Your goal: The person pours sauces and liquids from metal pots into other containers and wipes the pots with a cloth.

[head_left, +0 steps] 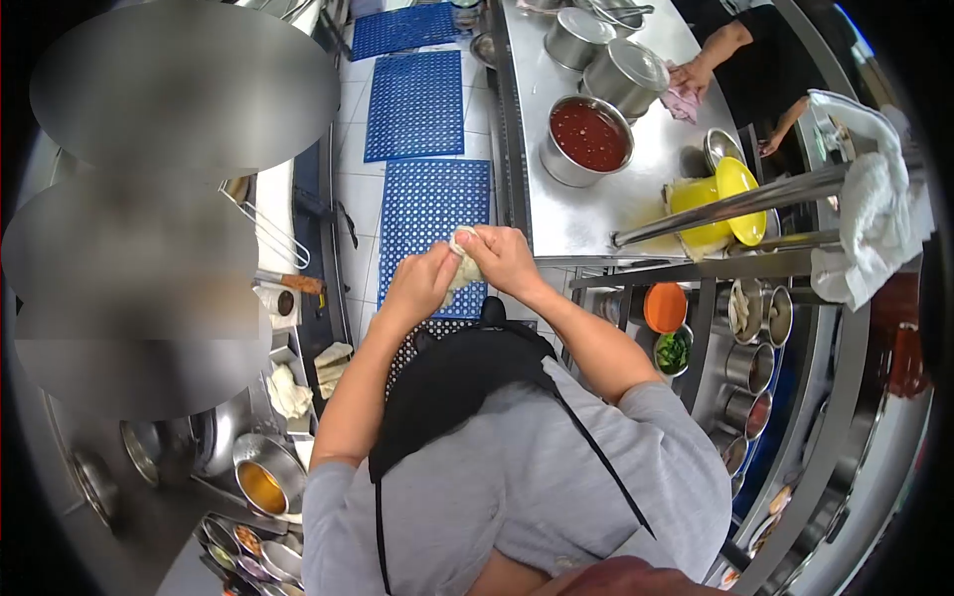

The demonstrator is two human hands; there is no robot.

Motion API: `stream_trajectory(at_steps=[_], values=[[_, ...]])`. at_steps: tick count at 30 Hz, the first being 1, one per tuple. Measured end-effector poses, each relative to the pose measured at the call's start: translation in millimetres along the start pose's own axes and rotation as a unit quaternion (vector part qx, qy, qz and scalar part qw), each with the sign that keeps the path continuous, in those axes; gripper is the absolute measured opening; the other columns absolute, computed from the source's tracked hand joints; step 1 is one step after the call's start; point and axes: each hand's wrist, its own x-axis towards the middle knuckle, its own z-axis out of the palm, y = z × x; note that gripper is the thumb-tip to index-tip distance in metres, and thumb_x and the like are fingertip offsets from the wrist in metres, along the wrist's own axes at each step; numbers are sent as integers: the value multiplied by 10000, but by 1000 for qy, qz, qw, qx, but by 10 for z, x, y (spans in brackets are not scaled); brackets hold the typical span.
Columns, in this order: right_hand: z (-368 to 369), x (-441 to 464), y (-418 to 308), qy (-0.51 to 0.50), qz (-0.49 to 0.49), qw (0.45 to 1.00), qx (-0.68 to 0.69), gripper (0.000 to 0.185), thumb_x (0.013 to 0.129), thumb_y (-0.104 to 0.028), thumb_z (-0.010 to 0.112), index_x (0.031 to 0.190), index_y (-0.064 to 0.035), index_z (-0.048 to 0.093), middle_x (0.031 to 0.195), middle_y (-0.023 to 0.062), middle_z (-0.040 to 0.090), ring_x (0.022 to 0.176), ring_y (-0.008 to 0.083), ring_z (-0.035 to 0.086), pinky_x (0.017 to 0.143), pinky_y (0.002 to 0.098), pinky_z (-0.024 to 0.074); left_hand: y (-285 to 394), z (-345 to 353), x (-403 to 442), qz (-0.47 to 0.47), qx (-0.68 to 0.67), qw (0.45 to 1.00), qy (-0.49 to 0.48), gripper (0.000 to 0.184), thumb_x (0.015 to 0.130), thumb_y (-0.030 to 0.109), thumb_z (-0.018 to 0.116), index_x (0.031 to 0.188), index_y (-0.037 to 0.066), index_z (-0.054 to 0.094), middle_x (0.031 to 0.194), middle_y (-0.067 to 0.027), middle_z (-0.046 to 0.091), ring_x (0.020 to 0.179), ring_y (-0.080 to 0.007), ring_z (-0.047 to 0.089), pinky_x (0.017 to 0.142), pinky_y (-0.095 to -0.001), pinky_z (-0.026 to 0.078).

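In front of my apron, my left hand (419,284) and my right hand (504,260) are both closed on a bunched, cream-coloured cloth (464,273). The hands sit side by side with the cloth between them. A twisted bit pokes up by my right thumb, and a looser part hangs below. My fingers hide the rest of it. Under the hands lies a blue perforated floor mat (434,204).
On the steel counter (576,221) at right stand a pot of red liquid (590,137), lidded pots (626,77) and a yellow container (699,214). Another person's hand (691,77) holds a pink cloth there. At left are a pan of orange liquid (262,487) and a crumpled cloth (288,391).
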Motion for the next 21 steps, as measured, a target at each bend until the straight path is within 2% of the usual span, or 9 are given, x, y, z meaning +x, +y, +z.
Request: stream_trajectory(at_steps=[2, 3, 6, 11, 13, 14, 15, 18, 21], values=[[10, -72, 172, -23, 93, 993, 64, 344, 937, -311, 654, 785, -3, 672, 622, 48, 624, 567, 94, 526, 512, 297, 417, -144, -93, -52, -8, -10, 994, -107, 242, 959, 233, 555, 902, -2, 568, 682, -225, 595, 641, -344, 627, 588, -406, 482], [13, -110, 307, -44, 155, 978, 133, 333, 919, -308, 681, 780, -5, 684, 618, 50, 632, 569, 99, 549, 521, 296, 428, -254, -111, -119, -50, -75, 986, -138, 277, 961, 255, 596, 890, -12, 587, 692, -94, 605, 617, -185, 579, 585, -335, 461], [-180, -224, 354, -56, 224, 932, 279, 256, 875, -242, 752, 802, -2, 701, 749, 17, 678, 639, 81, 583, 562, 263, 453, -240, -206, -336, -167, -446, 878, -40, 313, 950, 298, 632, 827, 10, 616, 729, -7, 610, 670, -112, 578, 606, -306, 479], [61, -302, 410, -104, 139, 969, 177, 120, 853, -121, 714, 934, -34, 701, 831, 48, 707, 722, 120, 626, 660, 288, 494, -230, -116, -397, 23, -453, 888, -77, 404, 925, 285, 647, 1172, -32, 609, 1358, -123, 482, 1232, -208, 463, 1060, -369, 358], [332, -373, 264, -81, 24, 983, 163, 148, 851, -97, 637, 987, -50, 673, 902, 108, 705, 843, 203, 661, 763, 362, 507, 36, 24, -325, 76, -347, 934, -25, 357, 931, 261, 622, 1147, -23, 603, 1308, -118, 519, 1225, -203, 468, 1031, -372, 378], [587, -374, 454, -54, -167, 984, -9, 161, 886, -143, 581, 979, -29, 647, 977, 160, 677, 969, 289, 643, 835, 412, 488, 137, 84, -296, 102, -292, 951, 0, 334, 934, 249, 610, 1135, -18, 600, 1283, -115, 538, 1222, -200, 470, 1017, -374, 387], [709, -388, 315, -47, -109, 993, 9, 175, 898, -165, 563, 963, -22, 642, 995, 184, 661, 1002, 322, 625, 852, 423, 479, 59, 184, -240, 168, -133, 974, 77, 238, 953, 178, 573, 1095, -13, 570, 1164, -121, 601, 1102, -182, 543, 927, -346, 444], [541, -424, -216, -151, -35, 988, -10, 220, 921, -201, 548, 958, -5, 641, 1031, 211, 634, 1019, 357, 610, 864, 431, 469, -36, 228, -263, -11, -352, 920, 171, 138, 962, 114, 530, 1019, -5, 569, 992, -106, 648, 922, -160, 600, 796, -317, 485], [343, -477, -452, -189, -83, 978, 10, 267, 936, -222, 555, 1017, 12, 653, 1022, 221, 627, 995, 371, 610, 865, 426, 468, -292, 247, -318, -18, -306, 926, 220, 133, 969, 113, 514, 1000, -2, 573, 887, -84, 649, 808, -138, 598, 730, -304, 494]])
